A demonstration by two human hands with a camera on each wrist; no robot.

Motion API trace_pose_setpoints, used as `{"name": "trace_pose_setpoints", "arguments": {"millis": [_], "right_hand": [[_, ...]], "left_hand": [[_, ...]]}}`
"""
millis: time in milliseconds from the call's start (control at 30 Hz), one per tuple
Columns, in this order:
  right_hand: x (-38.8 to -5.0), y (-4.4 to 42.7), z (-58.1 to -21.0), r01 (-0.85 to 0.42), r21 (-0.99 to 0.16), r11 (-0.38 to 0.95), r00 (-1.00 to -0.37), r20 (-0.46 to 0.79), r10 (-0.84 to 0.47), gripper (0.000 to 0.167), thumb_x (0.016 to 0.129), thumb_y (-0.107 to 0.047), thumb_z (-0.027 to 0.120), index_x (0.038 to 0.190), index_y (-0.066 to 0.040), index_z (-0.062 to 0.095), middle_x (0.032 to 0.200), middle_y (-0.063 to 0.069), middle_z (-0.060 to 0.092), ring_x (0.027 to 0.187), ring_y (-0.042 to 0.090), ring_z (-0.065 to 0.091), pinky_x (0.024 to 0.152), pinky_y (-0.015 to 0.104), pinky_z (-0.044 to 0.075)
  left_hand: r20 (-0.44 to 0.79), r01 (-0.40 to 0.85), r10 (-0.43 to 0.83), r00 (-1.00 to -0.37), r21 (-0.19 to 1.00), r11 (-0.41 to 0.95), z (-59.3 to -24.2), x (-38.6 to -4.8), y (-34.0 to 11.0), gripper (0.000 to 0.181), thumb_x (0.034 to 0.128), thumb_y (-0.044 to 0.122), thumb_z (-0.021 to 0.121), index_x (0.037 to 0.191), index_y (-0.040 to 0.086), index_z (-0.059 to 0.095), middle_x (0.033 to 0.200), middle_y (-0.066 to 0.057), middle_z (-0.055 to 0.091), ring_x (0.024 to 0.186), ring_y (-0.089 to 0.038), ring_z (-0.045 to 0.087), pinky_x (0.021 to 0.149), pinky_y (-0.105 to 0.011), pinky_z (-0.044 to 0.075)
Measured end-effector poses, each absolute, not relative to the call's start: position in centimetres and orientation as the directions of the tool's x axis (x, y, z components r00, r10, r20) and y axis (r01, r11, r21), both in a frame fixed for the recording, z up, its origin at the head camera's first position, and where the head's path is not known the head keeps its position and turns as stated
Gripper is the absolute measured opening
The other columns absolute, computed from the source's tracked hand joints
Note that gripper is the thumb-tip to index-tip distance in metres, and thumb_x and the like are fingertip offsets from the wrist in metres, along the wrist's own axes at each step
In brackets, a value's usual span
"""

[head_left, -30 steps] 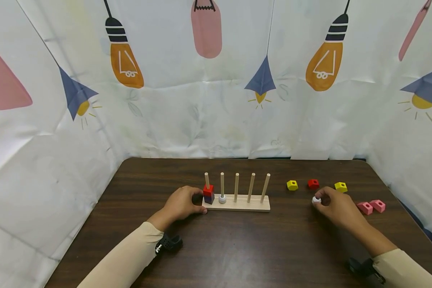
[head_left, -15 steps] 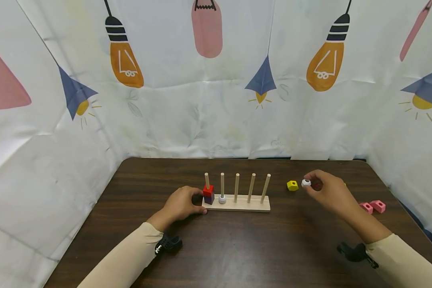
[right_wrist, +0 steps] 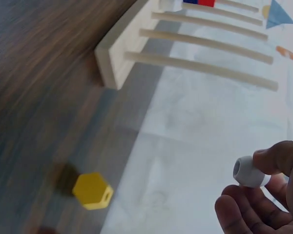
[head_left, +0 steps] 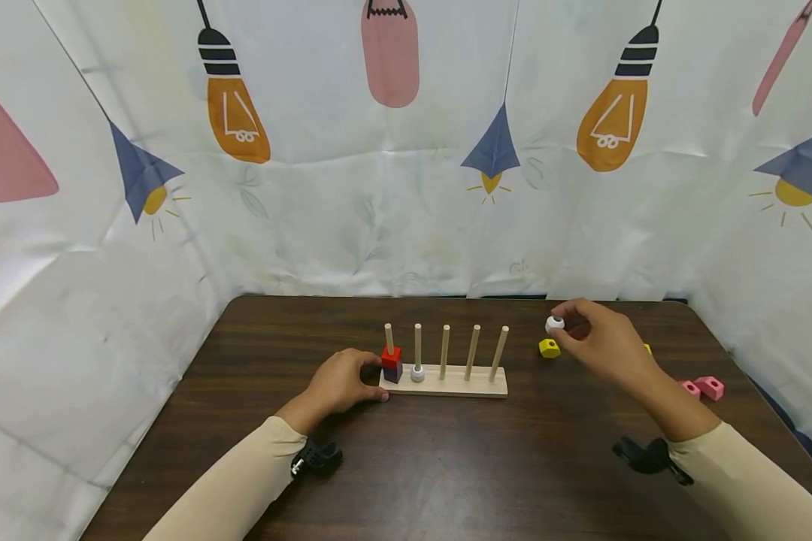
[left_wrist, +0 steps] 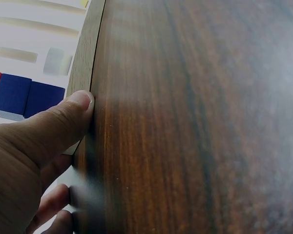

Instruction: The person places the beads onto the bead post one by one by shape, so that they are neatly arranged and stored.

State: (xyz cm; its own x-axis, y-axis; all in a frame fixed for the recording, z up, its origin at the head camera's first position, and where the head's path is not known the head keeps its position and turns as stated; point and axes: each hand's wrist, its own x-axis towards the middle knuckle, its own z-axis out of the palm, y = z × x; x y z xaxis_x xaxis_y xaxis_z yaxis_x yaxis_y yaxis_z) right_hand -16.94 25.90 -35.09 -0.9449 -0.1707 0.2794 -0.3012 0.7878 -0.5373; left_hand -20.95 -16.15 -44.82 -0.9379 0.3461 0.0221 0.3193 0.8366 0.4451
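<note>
A wooden peg board (head_left: 456, 385) with several upright pegs stands on the table. My left hand (head_left: 341, 379) grips its left end, the thumb (left_wrist: 80, 100) along the front edge and the fingers partly hidden behind. On the leftmost peg a red block (head_left: 392, 356) sits above dark blue blocks (left_wrist: 12, 92). A white bead (head_left: 417, 373) is at the foot of the second peg; the other pegs are bare. To the right, my right hand (head_left: 605, 342) pinches another white bead (right_wrist: 249, 171) between thumb and fingers, held above the table, its hole showing.
A yellow block (head_left: 549, 349) lies just below the right hand, between it and the board. Another yellow block (head_left: 647, 349) is mostly hidden behind that hand. Pink blocks (head_left: 710, 388) lie further right on the brown table (head_left: 446, 473). A patterned curtain (head_left: 386, 225) surrounds the table's back.
My right hand has lifted the white bead and carried it left and away from me, past the red block's spot, to above the yellow block. The left hand stays in place.
</note>
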Motion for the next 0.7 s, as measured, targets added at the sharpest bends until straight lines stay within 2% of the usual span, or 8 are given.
{"name": "trace_pose_setpoints", "arguments": {"millis": [200,500,700], "right_hand": [[-17.2,24.7,-34.3,-0.327,-0.545,0.772,-0.936,0.300,-0.185,0.026,0.096,-0.021,0.074,0.119,-0.010,0.067,0.104,0.005,0.072,0.090,0.023,0.072,0.071,0.041,0.056],[-17.5,22.7,-33.0,-0.407,-0.556,0.725,-0.907,0.339,-0.249,0.023,0.094,-0.016,0.076,0.116,-0.010,0.068,0.104,0.002,0.072,0.089,0.019,0.072,0.072,0.035,0.057],[-17.6,21.1,-32.4,-0.430,-0.551,0.715,-0.897,0.347,-0.272,0.023,0.094,-0.015,0.077,0.114,-0.009,0.069,0.101,0.002,0.072,0.087,0.018,0.071,0.074,0.040,0.056]], "left_hand": [[0.023,0.328,0.356,-0.934,0.445,0.833,-44.8,-20.9,-16.2,0.059,0.0707,0.041,0.095,0.119,0.013,0.076,0.116,-0.004,0.073,0.114,-0.029,0.065,0.096,-0.050,0.051],[0.016,0.321,0.350,-0.937,0.442,0.838,-44.9,-21.0,-16.2,0.061,0.0712,0.043,0.094,0.120,0.013,0.075,0.119,-0.005,0.072,0.116,-0.030,0.063,0.097,-0.050,0.050],[0.026,0.329,0.353,-0.935,0.436,0.838,-44.9,-21.0,-16.2,0.060,0.0708,0.043,0.095,0.120,0.013,0.075,0.118,-0.005,0.072,0.116,-0.030,0.063,0.097,-0.050,0.050]]}}
